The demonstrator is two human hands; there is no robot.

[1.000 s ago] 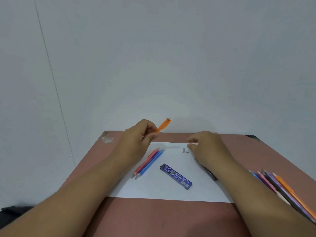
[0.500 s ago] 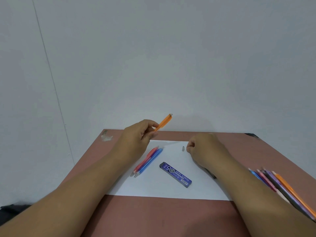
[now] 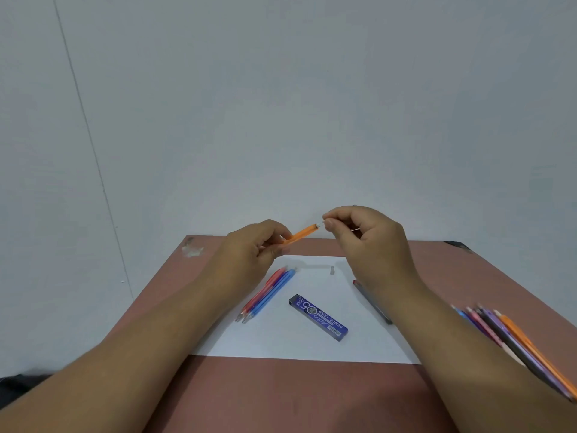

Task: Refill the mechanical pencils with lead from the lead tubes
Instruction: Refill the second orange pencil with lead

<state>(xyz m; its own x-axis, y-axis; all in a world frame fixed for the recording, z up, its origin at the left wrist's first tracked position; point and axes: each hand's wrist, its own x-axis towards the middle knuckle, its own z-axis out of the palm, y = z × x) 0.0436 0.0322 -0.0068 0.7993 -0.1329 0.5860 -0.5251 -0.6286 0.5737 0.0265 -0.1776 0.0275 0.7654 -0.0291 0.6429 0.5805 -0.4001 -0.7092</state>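
Observation:
My left hand [image 3: 249, 254] grips an orange mechanical pencil [image 3: 301, 234], raised above the table with its back end pointing up and right. The thumb and forefinger of my right hand [image 3: 368, 242] are pinched on a small pale piece at that end; the piece is mostly hidden by the fingertips. A blue lead tube [image 3: 318, 317] lies on the white paper [image 3: 281, 342]. Red and blue mechanical pencils [image 3: 268, 292] lie side by side at the paper's left. A small grey cap [image 3: 332, 270] rests on the paper below my hands.
A dark pencil or tube [image 3: 371, 301] lies partly under my right wrist. Several coloured pencils [image 3: 518, 348] lie in a bunch at the right of the brown table [image 3: 281, 398]. A grey wall stands just behind the table's far edge.
My right hand took one of the two small pieces off the paper and rose to the orange pencil's end. My left hand tilted the pencil slightly lower.

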